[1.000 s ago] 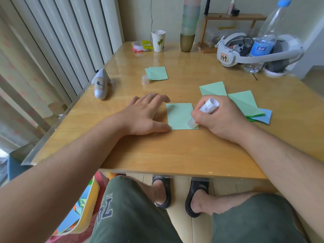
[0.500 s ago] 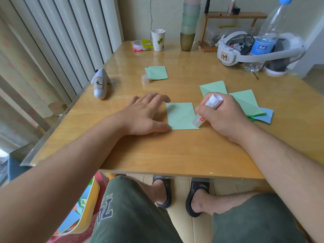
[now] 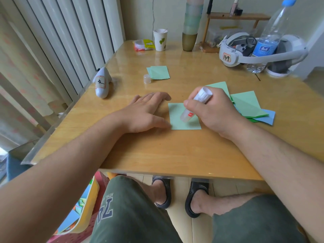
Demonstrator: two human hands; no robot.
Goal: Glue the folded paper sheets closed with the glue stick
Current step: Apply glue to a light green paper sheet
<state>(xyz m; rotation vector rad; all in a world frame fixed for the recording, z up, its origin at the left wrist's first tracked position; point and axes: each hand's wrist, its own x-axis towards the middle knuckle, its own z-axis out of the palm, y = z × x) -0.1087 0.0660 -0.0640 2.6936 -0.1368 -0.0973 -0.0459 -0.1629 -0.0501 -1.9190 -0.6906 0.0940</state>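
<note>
Left hand (image 3: 145, 113) lies flat, fingers straight, thumb tip pinning the 9 o'clock edge of the green folded sheet (image 3: 177, 123). Right hand (image 3: 215, 113) grips the glue stick (image 3: 192, 109), tip on the sheet's centre. Unglued sheets (image 3: 249, 106) lie at 3 o'clock. Risk: with one edge pinned, a sideways stroke could drag or crease the paper.

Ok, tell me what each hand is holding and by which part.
Right hand grips the glue stick around its barrel. Left hand holds nothing; it lies flat beside the green paper sheet.
</note>
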